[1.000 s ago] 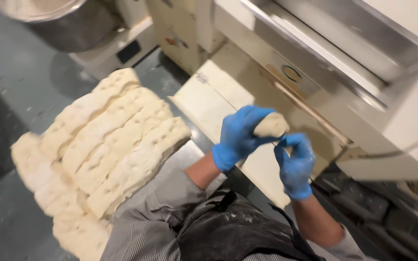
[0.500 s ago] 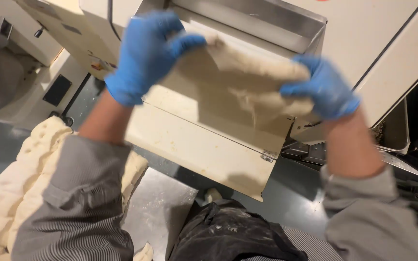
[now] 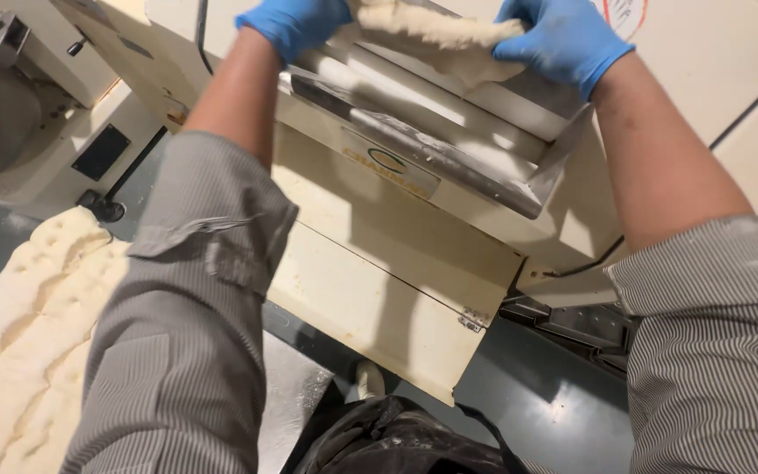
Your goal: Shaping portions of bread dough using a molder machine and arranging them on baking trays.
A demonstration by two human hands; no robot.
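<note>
Stretching a flattened piece of dough [image 3: 432, 26] between both gloved hands, the person is holding it over the steel infeed chute [image 3: 449, 132] of a cream-coloured dough sheeter [image 3: 379, 281]. The left hand [image 3: 296, 22] is gripping the dough's left end just above the chute's upper edge, fingers curled over it; the right hand [image 3: 563, 35] is clamping the other end, also above the chute. The hands are apart, with the dough spanning the gap and sagging a little toward the chute's sloped plate. Below the chute, the machine's folded front panel [image 3: 370, 316] is hanging down, and well to the left of the chute, slabs of proofed dough [image 3: 19, 351] are lying on a table.

Judging from this hold, the soft sheet could tear in the middle if the hands are pulling unevenly, or it could fold on itself and stick to the chute if one end is dropping first. Fingers are working close to the chute's throat, so a glove could catch there; the rollers themselves are not visible.
</note>
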